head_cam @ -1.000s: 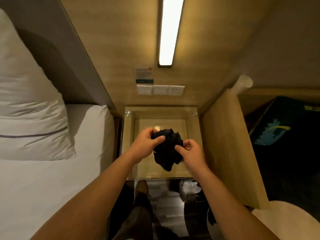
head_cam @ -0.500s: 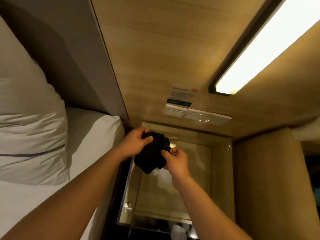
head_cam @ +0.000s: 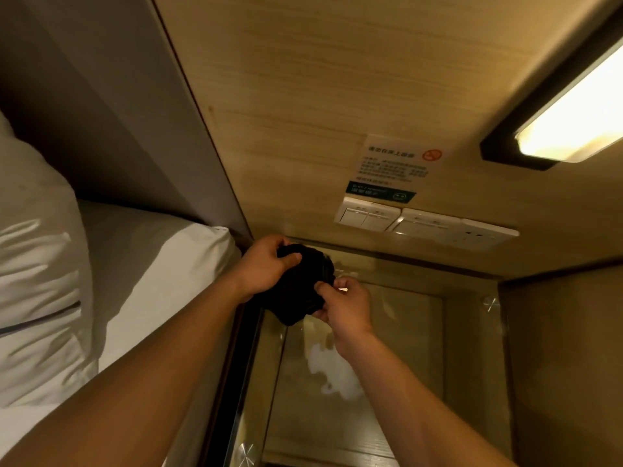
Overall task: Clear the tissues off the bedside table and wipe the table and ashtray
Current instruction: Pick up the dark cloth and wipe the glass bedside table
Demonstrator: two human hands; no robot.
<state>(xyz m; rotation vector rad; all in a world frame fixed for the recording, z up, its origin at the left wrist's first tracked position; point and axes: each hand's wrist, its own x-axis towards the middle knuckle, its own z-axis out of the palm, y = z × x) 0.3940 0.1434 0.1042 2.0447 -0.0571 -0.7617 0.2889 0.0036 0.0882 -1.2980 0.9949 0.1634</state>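
A: View has swung left since a second ago: white bed (head_cam: 151,281) fills the left. Left hand (head_cam: 266,264) still pinches the bunched black cloth (head_cam: 300,291).
B: Right hand (head_cam: 347,308) grips it too, over the glass-topped wooden worktop (head_cam: 472,332)'s far-left corner. No tissues or ashtray visible. Likely wiping comes next.
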